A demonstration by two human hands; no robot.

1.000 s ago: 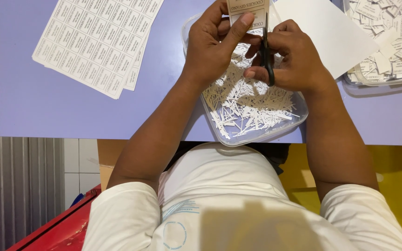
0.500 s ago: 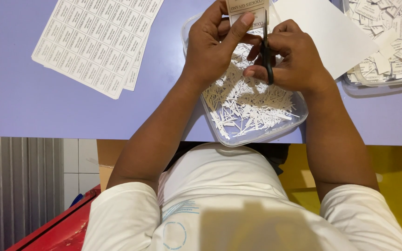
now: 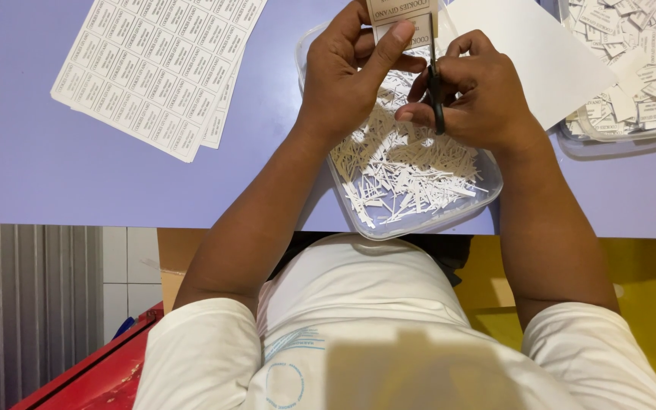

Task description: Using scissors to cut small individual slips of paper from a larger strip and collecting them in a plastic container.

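My left hand [image 3: 347,72] pinches a narrow strip of printed paper labels [image 3: 402,17] between thumb and fingers, at the top edge of the view. My right hand [image 3: 474,95] grips black-handled scissors [image 3: 435,83], whose blades point up along the strip's right side. Both hands hover over a clear plastic tray [image 3: 465,216] filled with thin white paper trimmings.
Stacked sheets of uncut printed labels [image 3: 157,64] lie at the left on the lilac table [image 3: 77,182]. A blank white sheet [image 3: 525,53] lies right of my hands. A second clear tray [image 3: 632,137] at the far right holds several cut labels.
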